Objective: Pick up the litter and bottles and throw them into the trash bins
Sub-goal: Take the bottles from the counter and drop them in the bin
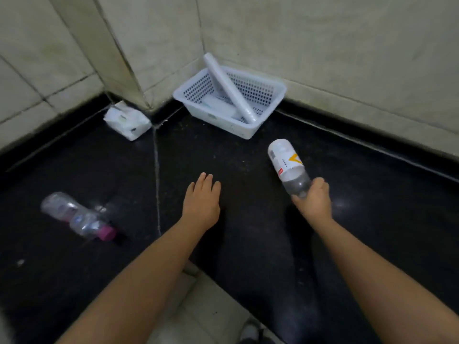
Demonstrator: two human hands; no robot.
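Observation:
My right hand (pixel 314 199) is shut on the neck end of a plastic bottle with a white label (pixel 286 161), held above the dark floor with its base pointing towards the basket. My left hand (pixel 201 201) hovers flat over the floor at the centre, fingers extended, holding nothing. A clear bottle with a pink cap (pixel 77 216) lies on its side on the floor at the left. A crumpled white packet (pixel 126 120) rests in the wall corner. A white perforated basket (pixel 270 100) stands against the far wall with a white tube (pixel 229 89) leaning in it.
Pale tiled walls close the space behind and at both sides, with a jutting corner pillar (pixel 119 60). The floor (pixel 223 155) is dark stone with a grout line (pixel 156 175). A pale tile edge (pixel 206 306) lies near my feet.

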